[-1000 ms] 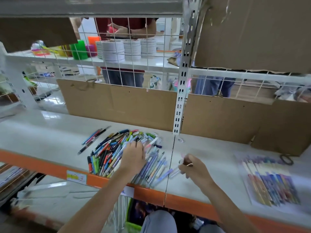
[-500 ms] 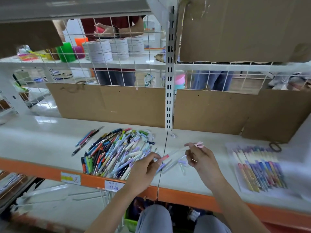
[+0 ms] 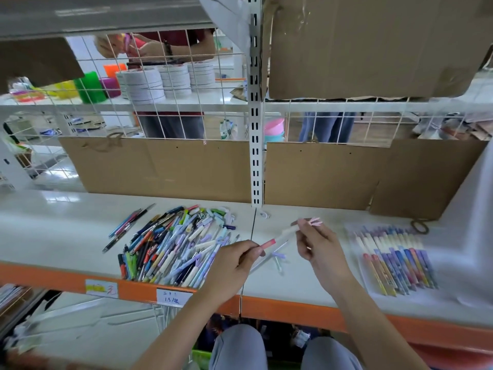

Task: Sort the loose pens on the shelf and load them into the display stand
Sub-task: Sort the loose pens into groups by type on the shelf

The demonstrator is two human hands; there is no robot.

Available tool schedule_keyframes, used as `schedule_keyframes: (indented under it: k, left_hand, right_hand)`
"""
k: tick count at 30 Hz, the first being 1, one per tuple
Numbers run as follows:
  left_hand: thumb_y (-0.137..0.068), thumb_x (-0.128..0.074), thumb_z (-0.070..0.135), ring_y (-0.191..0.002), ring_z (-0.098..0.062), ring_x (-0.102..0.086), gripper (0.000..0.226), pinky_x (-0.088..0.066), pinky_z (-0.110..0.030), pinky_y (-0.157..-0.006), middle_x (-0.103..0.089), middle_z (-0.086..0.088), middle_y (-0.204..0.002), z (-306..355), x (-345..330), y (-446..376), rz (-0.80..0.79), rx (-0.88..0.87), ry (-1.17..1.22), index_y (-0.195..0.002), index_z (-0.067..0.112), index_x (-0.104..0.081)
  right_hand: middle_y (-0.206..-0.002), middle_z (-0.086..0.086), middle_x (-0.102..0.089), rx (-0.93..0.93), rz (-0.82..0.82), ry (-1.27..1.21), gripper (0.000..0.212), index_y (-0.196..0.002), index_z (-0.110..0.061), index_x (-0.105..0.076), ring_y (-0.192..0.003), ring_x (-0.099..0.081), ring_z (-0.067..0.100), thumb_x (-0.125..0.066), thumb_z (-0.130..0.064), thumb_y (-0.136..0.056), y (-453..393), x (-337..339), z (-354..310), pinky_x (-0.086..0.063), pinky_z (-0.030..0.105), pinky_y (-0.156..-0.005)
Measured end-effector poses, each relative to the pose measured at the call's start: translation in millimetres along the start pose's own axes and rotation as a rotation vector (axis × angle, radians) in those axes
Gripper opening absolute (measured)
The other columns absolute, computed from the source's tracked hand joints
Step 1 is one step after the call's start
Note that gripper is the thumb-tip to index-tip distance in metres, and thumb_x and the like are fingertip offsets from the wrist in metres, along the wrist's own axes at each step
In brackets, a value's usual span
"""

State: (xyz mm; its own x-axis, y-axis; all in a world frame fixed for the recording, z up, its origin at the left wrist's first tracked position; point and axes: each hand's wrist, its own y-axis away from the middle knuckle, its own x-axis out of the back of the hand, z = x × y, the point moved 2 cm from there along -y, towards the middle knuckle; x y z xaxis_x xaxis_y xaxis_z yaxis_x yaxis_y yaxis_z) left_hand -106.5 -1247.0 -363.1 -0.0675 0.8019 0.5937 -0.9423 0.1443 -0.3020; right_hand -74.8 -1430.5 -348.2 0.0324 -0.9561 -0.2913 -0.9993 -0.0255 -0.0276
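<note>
A heap of loose pens [image 3: 173, 244] in many colours lies on the white shelf [image 3: 53, 231], left of the upright post. My left hand [image 3: 234, 263] pinches the red end of a white pen [image 3: 280, 237] lifted just above the shelf. My right hand [image 3: 317, 247] pinches the same pen higher up, near its pink top. Two pale pens [image 3: 274, 259] lie under my hands. A sorted row of pens [image 3: 394, 260] rests on a clear sheet at the right. No display stand is in view.
Three pens [image 3: 128, 225] lie apart left of the heap. Cardboard panels [image 3: 165, 169] back the shelf, a slotted post [image 3: 256, 129] divides it. A small ring [image 3: 419, 227] lies at the back right. Behind the wire grid a person handles goods beside stacked white rolls [image 3: 165, 81].
My left hand left the heap, moved right and took the pen's red end. My right hand rose with the pen from the shelf. The camera shifted right.
</note>
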Motion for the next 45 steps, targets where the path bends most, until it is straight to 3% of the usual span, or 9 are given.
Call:
schedule_keyframes:
  k: [6,10,16,22,25,30,36,42,45]
  left_hand:
    - [-0.097,-0.051,0.017,-0.047,-0.007,-0.038,0.020,-0.025,-0.017,-0.048,-0.049,0.016,-0.054,-5.4,6.7,1.6,0.011,0.028,0.043,-0.087,0.024,-0.066]
    - [-0.097,-0.050,0.017,-0.048,-0.006,-0.039,0.020,-0.025,-0.017,-0.048,-0.052,0.018,-0.057,-2.7,6.4,3.0,-0.010,0.018,0.028,-0.087,0.025,-0.065]
    - [-0.097,-0.049,0.015,-0.045,-0.004,-0.039,0.020,-0.024,-0.013,-0.047,-0.051,0.020,-0.052,-4.3,13.7,9.3,-0.033,0.048,0.085,-0.093,0.010,-0.068]
    - [-0.096,-0.051,0.016,-0.047,-0.004,-0.039,0.018,-0.025,-0.015,-0.049,-0.050,0.020,-0.051,2.0,10.5,10.8,-0.035,0.056,0.103,-0.089,0.015,-0.067]
    - [-0.095,-0.052,0.016,-0.047,-0.006,-0.037,0.019,-0.025,-0.017,-0.048,-0.048,0.018,-0.050,3.9,5.9,8.4,-0.006,0.058,0.084,-0.084,0.021,-0.067]
    - [-0.091,-0.056,0.009,-0.053,0.002,-0.045,0.017,-0.029,-0.011,-0.049,-0.046,0.019,-0.055,3.9,-1.9,0.5,0.180,-0.058,-0.045,-0.083,0.006,-0.070]
    - [-0.093,-0.044,0.029,-0.046,-0.005,-0.040,0.029,-0.025,-0.010,-0.044,-0.054,0.006,-0.064,-6.4,-38.0,8.3,0.280,-0.171,-0.246,-0.083,0.011,-0.065]
    - [-0.094,-0.044,0.022,-0.059,-0.004,-0.042,0.025,-0.031,-0.021,-0.059,-0.048,0.010,-0.067,2.5,-84.9,-11.2,0.055,-0.034,-0.082,-0.077,0.012,-0.059]
    - [-0.095,-0.050,0.022,-0.077,-0.013,-0.052,0.019,-0.036,-0.024,-0.068,-0.054,0.000,-0.084,-3.0,-96.9,-16.1,-0.091,-0.052,-0.160,-0.095,0.011,-0.065]
  right_hand:
    - [-0.060,0.004,-0.048,0.010,0.096,0.039,0.019,-0.077,-0.005,-0.059,-0.047,-0.036,0.011,-0.054,-0.012,-0.094,-3.7,15.3,-9.0,-0.026,0.018,-0.042]
    - [-0.061,0.004,-0.051,-0.009,0.000,0.045,0.019,-0.082,-0.004,-0.063,-0.050,-0.038,0.013,-0.052,-0.013,-0.095,0.0,9.2,-7.1,-0.028,0.019,-0.043]
    - [-0.063,0.005,-0.054,-0.017,-0.018,0.024,0.018,-0.085,-0.002,-0.063,-0.051,-0.040,0.012,-0.052,-0.013,-0.095,2.3,5.2,-5.8,-0.029,0.019,-0.045]
    - [-0.067,0.007,-0.058,-0.082,-0.197,0.125,0.015,-0.087,-0.002,-0.063,-0.050,-0.046,0.013,-0.053,-0.011,-0.094,11.4,-13.5,3.5,-0.033,0.020,-0.046]
    - [-0.064,0.006,-0.057,-0.059,-0.122,0.073,0.015,-0.086,-0.002,-0.060,-0.049,-0.044,0.013,-0.052,-0.011,-0.095,14.1,-19.2,6.1,-0.033,0.021,-0.047]
    - [-0.057,0.001,-0.051,-0.028,0.041,-0.051,0.020,-0.079,-0.006,-0.058,-0.047,-0.041,0.010,-0.049,-0.010,-0.096,16.8,-30.8,15.5,-0.032,0.019,-0.046]
    - [-0.043,-0.005,-0.037,-0.147,0.166,0.109,0.038,-0.063,-0.009,-0.040,-0.037,-0.027,0.008,-0.051,-0.022,-0.097,12.8,-21.3,22.5,-0.024,0.020,-0.041]
    - [-0.073,0.006,-0.056,-0.246,0.054,0.406,0.015,-0.085,-0.006,-0.048,-0.055,-0.050,0.013,-0.049,-0.016,-0.096,9.8,10.4,37.2,-0.036,0.023,-0.047]
    - [-0.076,0.004,-0.065,-0.158,0.117,0.646,0.015,-0.083,-0.011,-0.046,-0.052,-0.056,0.006,-0.048,-0.018,-0.097,-0.5,46.4,23.7,-0.037,0.019,-0.046]
